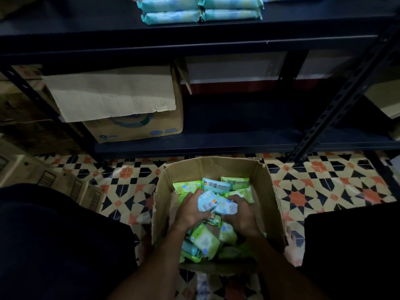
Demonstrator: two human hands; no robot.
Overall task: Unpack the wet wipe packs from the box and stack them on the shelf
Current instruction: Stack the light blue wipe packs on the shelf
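Both hands (189,211) (239,215) around pale-blue packs (225,207)

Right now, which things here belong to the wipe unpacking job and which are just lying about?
Job: box, blue packs gripped by left hand and right hand, green packs inside, stacked packs on top shelf.
Lying about: printed carton on lower shelf.

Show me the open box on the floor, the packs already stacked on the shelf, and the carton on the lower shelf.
open box (211,168): head view, inside of its far wall.
stacked packs (173,17): head view, front of the lower left pack.
carton (134,129): head view, its printed front face.
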